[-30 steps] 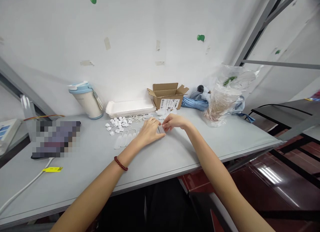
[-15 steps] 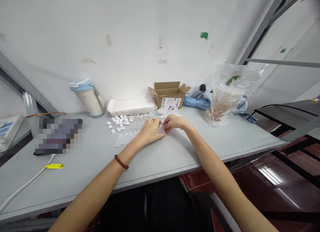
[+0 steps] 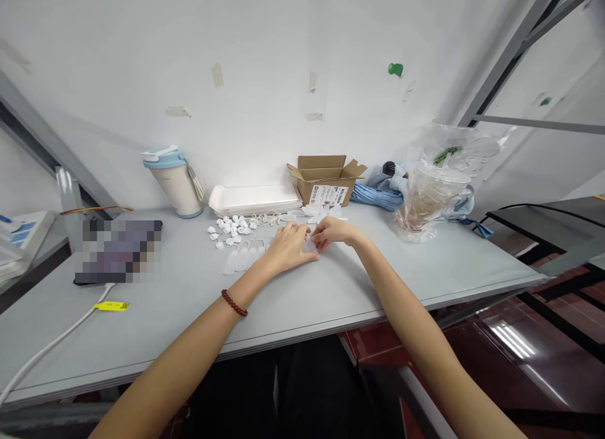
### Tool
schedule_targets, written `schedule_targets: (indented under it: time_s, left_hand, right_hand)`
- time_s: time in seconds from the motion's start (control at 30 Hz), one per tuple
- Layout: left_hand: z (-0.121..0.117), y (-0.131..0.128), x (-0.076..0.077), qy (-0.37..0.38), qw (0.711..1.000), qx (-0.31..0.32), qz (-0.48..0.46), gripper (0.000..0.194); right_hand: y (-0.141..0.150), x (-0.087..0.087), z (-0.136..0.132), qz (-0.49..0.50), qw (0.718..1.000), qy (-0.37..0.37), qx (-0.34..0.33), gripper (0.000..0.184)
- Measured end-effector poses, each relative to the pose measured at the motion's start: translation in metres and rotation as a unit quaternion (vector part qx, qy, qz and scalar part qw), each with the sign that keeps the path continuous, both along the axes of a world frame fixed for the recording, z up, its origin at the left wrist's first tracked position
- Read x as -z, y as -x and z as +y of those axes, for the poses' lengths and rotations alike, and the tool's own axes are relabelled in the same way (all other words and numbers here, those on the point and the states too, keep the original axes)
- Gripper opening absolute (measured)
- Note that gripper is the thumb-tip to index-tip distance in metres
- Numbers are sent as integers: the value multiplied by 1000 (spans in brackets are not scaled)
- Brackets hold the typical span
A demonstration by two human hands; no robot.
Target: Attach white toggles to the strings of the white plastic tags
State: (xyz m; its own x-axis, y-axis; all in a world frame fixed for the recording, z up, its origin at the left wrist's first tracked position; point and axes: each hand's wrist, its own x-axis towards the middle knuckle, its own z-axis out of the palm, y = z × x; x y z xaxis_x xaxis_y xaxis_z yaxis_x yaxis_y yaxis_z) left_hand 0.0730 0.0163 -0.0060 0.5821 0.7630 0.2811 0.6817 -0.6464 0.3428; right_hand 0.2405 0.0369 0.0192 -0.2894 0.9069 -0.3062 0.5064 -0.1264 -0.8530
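Note:
A small frosted, translucent plastic piece [image 3: 309, 245] is between my two hands, just above or on the grey table; its exact shape is partly hidden by the fingers. My left hand [image 3: 289, 247] has its thumb and bent fingers around the piece's left side. From the right, my right hand [image 3: 331, 233] pinches its edge with the fingertips. Left of my left hand lies a row of flat frosted tags [image 3: 241, 259] with thin loops. Behind them are small white plastic pieces [image 3: 234, 225] in a loose heap and a tangle of white cords [image 3: 265, 220].
More frosted pieces [image 3: 325, 212] lie in front of an open cardboard box [image 3: 326, 181]. White trays [image 3: 258, 198], a tumbler [image 3: 174, 184] and a pixelated dark device [image 3: 118, 253] with a cable stand left. Blue fabric [image 3: 378, 196] and a bagged drink cup [image 3: 432, 196] are right.
The view has shifted slightly, so everything sits a little further right in it. Both hands stay together on the frosted piece, with barely any finger movement visible.

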Motion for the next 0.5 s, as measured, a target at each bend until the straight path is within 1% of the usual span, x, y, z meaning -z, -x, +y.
schedule_targets:
  time_s: [0.07, 0.1, 0.17, 0.23, 0.3, 0.33, 0.4, 0.43, 0.5]
  left_hand:
    - [1, 1, -1, -6, 1000, -9, -12, 52]
    - [3, 3, -1, -13, 1000, -16, -23, 50]
    - [9, 10, -2, -35, 997, -37, -49, 37]
    - [21, 23, -2, -65, 993, -71, -75, 24]
    - [36, 42, 1, -95, 985, -112, -86, 24]
    - [44, 53, 3, -107, 981, -135, -88, 26]
    - [58, 73, 8, -120, 974, -171, -89, 30]
    - [64, 82, 11, -119, 973, -177, -85, 31]
    - [73, 94, 17, -114, 977, -163, -81, 35]
  right_hand:
    - [-1, 0, 0, 2, 1000, -13, 9, 13]
    - [-2, 0, 1, 4, 999, -28, 22, 13]
    - [-5, 2, 6, 7, 994, -79, 70, 13]
    - [-8, 5, 12, 4, 980, -142, 137, 11]
    - [-9, 9, 18, -8, 960, -209, 185, 5]
    - [-8, 11, 20, -18, 949, -247, 194, 3]
    - [-3, 16, 23, -54, 927, -323, 180, 8]
    - [1, 18, 24, -78, 917, -359, 155, 11]
    - [8, 22, 26, -130, 899, -411, 83, 17]
